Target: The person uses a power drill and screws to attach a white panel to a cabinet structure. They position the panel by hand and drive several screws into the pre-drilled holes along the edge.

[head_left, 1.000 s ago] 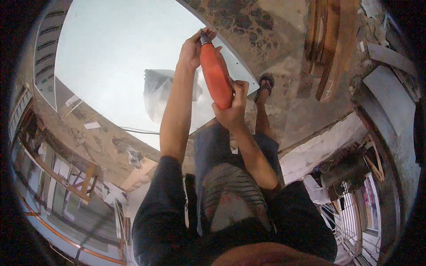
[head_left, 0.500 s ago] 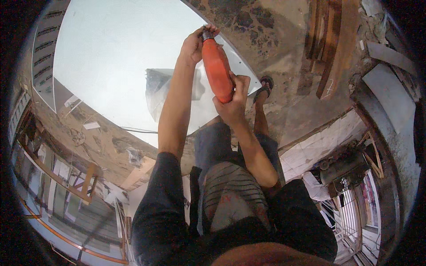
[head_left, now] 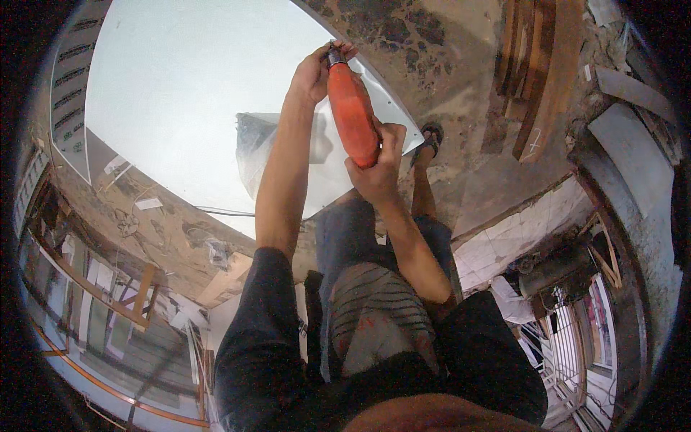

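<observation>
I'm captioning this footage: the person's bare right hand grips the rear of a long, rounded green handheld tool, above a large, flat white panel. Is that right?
Only the colour is wrong: the head view shows that the long, rounded handheld tool is orange-red, not green. The person's bare right hand does grip its rear, above the large, flat white panel.

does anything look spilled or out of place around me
Possibly: dark irregular patches blotch the brown floor beside the flat white panel, like stains, and crumpled translucent plastic lies on that mostly bare panel.
</observation>
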`<state>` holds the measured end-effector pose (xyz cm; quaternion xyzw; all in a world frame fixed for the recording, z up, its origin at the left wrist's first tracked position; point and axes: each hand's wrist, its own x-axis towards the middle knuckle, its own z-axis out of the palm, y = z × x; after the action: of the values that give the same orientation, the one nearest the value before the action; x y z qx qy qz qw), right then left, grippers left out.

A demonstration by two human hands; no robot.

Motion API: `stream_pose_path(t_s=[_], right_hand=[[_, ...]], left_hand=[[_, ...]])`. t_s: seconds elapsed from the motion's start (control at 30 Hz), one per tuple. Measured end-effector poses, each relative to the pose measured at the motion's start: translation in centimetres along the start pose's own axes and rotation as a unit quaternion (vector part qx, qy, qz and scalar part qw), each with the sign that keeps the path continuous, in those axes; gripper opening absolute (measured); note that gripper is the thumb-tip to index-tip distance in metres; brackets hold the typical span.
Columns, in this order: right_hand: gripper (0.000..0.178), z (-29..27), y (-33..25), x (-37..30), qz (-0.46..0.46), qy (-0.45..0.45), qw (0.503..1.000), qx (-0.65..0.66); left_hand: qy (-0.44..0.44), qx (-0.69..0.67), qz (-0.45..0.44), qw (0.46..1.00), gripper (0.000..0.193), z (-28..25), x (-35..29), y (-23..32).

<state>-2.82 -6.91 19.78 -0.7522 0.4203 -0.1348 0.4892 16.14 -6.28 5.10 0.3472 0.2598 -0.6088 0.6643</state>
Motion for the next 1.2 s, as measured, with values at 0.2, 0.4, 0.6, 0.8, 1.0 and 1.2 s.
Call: stream_pose_path(t_s=[0.2,0.4,0.6,0.8,1.0,1.2], right_hand=[[0.068,0.0,-0.2,0.1,0.009,-0.004,1.0,0.005],[0.065,-0.4,0.0,0.8,0.001,-0.003,1.0,-0.016],[0.066,-1.0,-0.8,1.6,0.025,-0.016,0.999,-0.028],[0.067,-0.7,-1.6,2.0,0.043,-0.014,0.999,-0.025],[0.063,-0.7,-2.3,2.7,0.086,-0.006,0.996,-0.003],[0.059,-0.8,-3.5,3.2,0.12,-0.027,0.992,-0.032]], left_hand=[[-0.006,0.0,0.001,1.0,0.022,-0.3,0.1,0.0],[0.022,-0.047,0.008,0.999,0.024,0.4,-0.3,-0.3],[0.032,-0.044,0.008,0.998,0.025,1.0,-0.4,0.0],[0.014,-0.042,0.002,0.999,0.028,1.0,-0.6,0.2],[-0.008,-0.03,0.018,0.999,0.036,1.1,-1.4,-0.2],[-0.001,-0.019,0.016,1.0,0.039,1.9,-1.9,-0.6]])
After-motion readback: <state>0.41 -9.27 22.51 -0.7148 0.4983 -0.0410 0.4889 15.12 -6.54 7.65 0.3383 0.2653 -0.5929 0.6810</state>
